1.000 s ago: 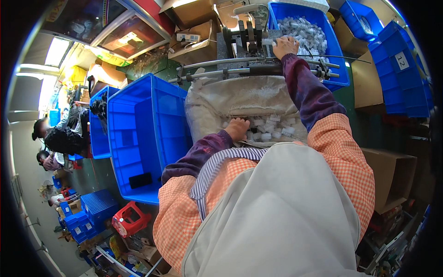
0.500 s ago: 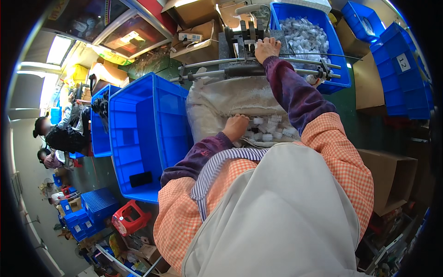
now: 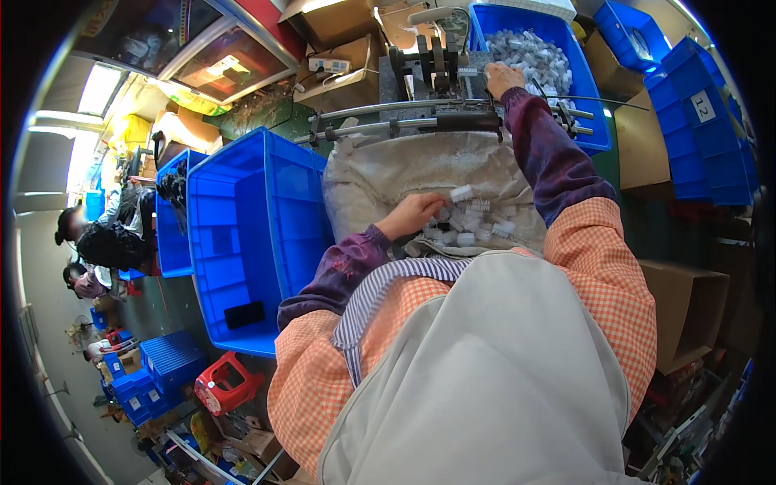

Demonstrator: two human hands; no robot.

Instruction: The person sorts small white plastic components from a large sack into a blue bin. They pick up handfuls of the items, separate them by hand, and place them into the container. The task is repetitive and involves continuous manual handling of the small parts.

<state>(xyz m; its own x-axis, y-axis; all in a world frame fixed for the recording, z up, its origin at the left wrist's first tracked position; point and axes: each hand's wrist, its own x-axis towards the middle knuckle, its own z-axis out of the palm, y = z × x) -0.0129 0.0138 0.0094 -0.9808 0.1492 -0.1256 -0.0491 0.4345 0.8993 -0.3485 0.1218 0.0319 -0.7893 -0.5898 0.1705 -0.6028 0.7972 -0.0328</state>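
My left hand (image 3: pixel 415 213) is closed in a pinch, with a small whitish ribbed plastic piece (image 3: pixel 461 194) at its fingertips. Just below lies a loose pile of similar pieces (image 3: pixel 477 220) on a pale cloth (image 3: pixel 388 174) spread in front of me. Farther off, my right hand (image 3: pixel 506 79) is curled at the right edge of a small bench machine (image 3: pixel 436 69) with dark upright parts. What its fingers hold, if anything, is hidden. Another ribbed piece (image 3: pixel 467 71) sits on the machine, left of that hand.
Metal rails (image 3: pixel 404 107) cross in front of the machine. Right of it stands a blue bin (image 3: pixel 594 97) full of plastic pieces. A large blue crate (image 3: pixel 234 218) at left holds a dark flat object. A red stool (image 3: pixel 226 384) and a cardboard box (image 3: pixel 679 315) flank me.
My right hand has moved right, from the machine's top to its edge, uncovering the piece there. My left hand has risen slightly from the pile with a plastic piece.
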